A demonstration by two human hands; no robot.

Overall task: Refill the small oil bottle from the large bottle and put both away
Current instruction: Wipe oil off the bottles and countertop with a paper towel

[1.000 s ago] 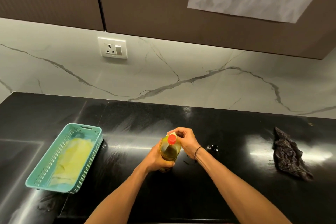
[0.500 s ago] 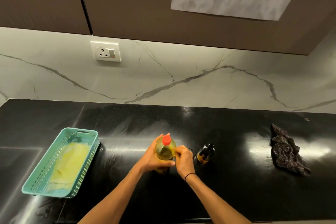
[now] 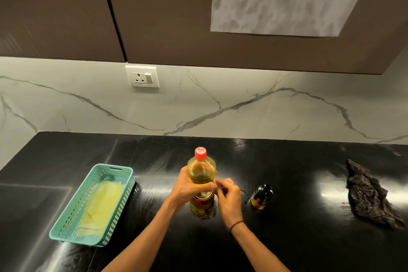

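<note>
Bottles first: your left hand (image 3: 187,187) is wrapped round the mid body of the large oil bottle (image 3: 201,181), thumb & fingers closed on it from the left side. Bottle's upright w/ its base on the black counter (image 3: 298,238), red cap (image 3: 200,153) on top, well above your knuckles. Yellow oil fills most of it; dark label sits just below your grip.

Your right hand (image 3: 228,196) is just right of that bottle, fingers curled in, fingertips (image 3: 218,183) pinched together right at the bottle's side near your left thumb. Can't tell if they're holding anything or actually touching the plastic — too small to see. Thin dark band on that wrist.

Small oil bottle (image 3: 261,196) stands on the counter right of your right hand, near but apart from it, not held. Dark top, amber oil low in the bottom part.

Further right of the right hand, well apart: crumpled dark cloth (image 3: 368,194) lying on the counter.

Left of your left hand, apart from it: teal slotted basket (image 3: 66,223) w/ a yellow cloth (image 3: 101,205) lying flat inside.

Beyond both hands: marble backsplash w/ wall socket (image 3: 142,76), brown cabinets above, printed note (image 3: 282,6) taped on the cabinet door.
</note>
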